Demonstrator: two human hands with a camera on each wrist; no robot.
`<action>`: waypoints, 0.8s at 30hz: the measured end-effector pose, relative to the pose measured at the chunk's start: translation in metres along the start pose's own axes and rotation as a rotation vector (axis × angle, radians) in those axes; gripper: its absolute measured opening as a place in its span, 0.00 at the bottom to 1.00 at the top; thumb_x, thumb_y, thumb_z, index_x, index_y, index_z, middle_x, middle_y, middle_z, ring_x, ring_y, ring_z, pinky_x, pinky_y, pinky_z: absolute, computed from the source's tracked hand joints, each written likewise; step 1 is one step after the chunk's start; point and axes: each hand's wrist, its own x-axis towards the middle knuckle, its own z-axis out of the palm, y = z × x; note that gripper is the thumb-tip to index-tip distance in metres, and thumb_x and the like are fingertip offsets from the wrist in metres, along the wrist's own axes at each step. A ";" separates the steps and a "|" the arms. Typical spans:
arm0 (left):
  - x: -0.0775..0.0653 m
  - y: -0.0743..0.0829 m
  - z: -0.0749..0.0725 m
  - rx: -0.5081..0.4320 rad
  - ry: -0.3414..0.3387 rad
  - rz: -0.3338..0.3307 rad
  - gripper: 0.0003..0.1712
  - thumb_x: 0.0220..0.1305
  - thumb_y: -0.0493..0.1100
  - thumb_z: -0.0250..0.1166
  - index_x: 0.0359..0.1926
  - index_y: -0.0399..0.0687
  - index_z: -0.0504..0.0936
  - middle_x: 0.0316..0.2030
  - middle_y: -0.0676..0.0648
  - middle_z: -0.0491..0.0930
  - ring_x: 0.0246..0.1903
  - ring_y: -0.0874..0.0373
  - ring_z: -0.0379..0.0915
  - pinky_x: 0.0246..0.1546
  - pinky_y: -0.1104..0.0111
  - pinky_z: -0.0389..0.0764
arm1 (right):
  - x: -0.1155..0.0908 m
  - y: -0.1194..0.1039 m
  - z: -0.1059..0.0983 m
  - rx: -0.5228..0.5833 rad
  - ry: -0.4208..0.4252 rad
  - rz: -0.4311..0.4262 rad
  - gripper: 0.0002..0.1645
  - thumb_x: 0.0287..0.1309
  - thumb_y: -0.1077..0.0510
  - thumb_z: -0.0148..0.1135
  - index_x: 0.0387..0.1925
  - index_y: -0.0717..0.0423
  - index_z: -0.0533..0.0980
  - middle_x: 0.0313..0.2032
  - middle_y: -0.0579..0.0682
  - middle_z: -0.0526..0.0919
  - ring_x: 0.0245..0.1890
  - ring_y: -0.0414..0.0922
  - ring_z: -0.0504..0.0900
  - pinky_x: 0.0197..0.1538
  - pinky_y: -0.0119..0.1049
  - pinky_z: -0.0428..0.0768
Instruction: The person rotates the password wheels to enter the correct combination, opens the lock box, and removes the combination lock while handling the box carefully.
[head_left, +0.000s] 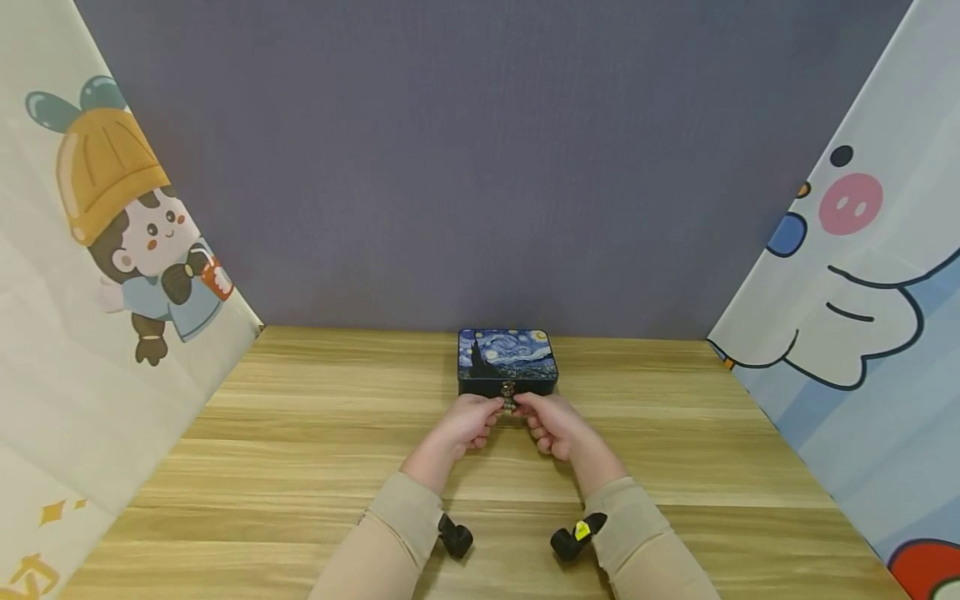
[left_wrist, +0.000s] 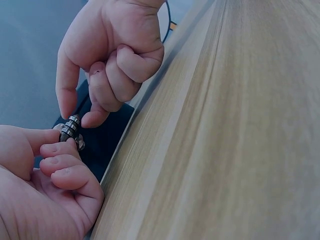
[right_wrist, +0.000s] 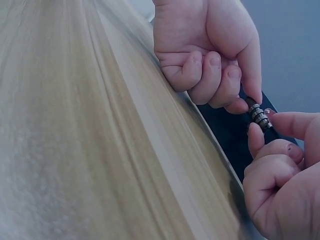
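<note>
A small dark tin box (head_left: 512, 354) with a swirling starry-night picture on its lid lies closed on the table, near the back wall. On its front hangs a metal clasp (head_left: 508, 387) with a small combination padlock (left_wrist: 70, 128), whose ringed dials show in both wrist views. My left hand (head_left: 468, 419) pinches one end of the padlock between thumb and forefinger, other fingers curled in. From the opposite side, the thumb and forefinger of my right hand (head_left: 557, 423) close around the dial end, its remaining fingers folded. Fingertips partly cover the lock.
The wood-grain table (head_left: 300, 467) stretches out around the box. Behind it rises a grey wall (head_left: 487, 167). Printed cartoon curtains flank the table, one on the left (head_left: 45, 333) and one on the right (head_left: 885, 350). Black wrist cameras sit at both sleeve cuffs.
</note>
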 end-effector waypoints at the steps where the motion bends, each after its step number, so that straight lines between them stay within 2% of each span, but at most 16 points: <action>1: 0.000 0.000 0.000 -0.002 -0.001 0.002 0.17 0.77 0.48 0.57 0.36 0.37 0.76 0.19 0.54 0.63 0.14 0.63 0.52 0.15 0.72 0.58 | 0.000 0.000 0.000 0.001 0.000 -0.001 0.18 0.65 0.48 0.63 0.34 0.62 0.78 0.14 0.39 0.58 0.12 0.35 0.52 0.14 0.28 0.52; 24: -0.003 0.002 0.000 -0.012 -0.008 -0.010 0.18 0.78 0.48 0.55 0.40 0.34 0.77 0.19 0.54 0.63 0.14 0.63 0.51 0.16 0.72 0.57 | -0.001 0.001 0.003 -0.004 -0.003 -0.022 0.15 0.66 0.52 0.62 0.35 0.64 0.77 0.14 0.40 0.58 0.12 0.35 0.51 0.14 0.28 0.52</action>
